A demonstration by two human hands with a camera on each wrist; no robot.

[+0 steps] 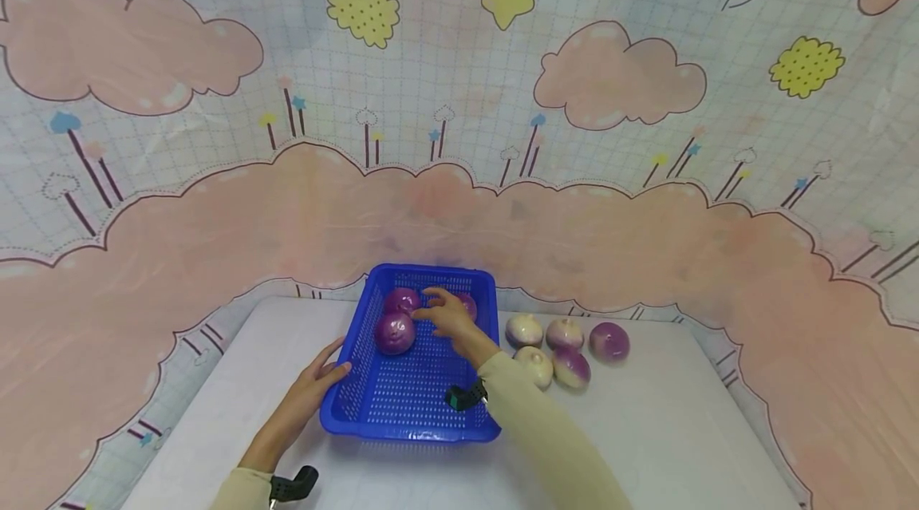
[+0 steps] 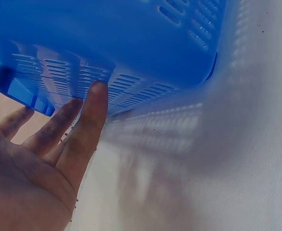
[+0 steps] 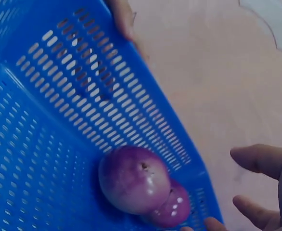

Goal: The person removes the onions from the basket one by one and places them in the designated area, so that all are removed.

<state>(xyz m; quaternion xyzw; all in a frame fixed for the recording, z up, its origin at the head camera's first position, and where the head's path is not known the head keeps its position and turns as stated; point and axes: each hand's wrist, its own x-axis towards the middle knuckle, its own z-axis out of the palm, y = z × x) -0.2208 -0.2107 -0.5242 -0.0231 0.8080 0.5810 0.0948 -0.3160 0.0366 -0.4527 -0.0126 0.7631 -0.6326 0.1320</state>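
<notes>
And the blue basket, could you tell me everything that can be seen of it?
The blue basket is rectangular and looks like plastic, with a solid rim, slotted walls and a floor full of small holes. It stands open side up on the white table, longer sides running front to back. Three round purple vegetables lie toward its far end, one partly hidden by the right hand above it. The left hand holds its left side, thumb at the rim, fingers against the outer wall.

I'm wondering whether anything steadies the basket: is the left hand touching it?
Touching: the head view shows the left hand's thumb lying on the blue basket's rim.
</notes>
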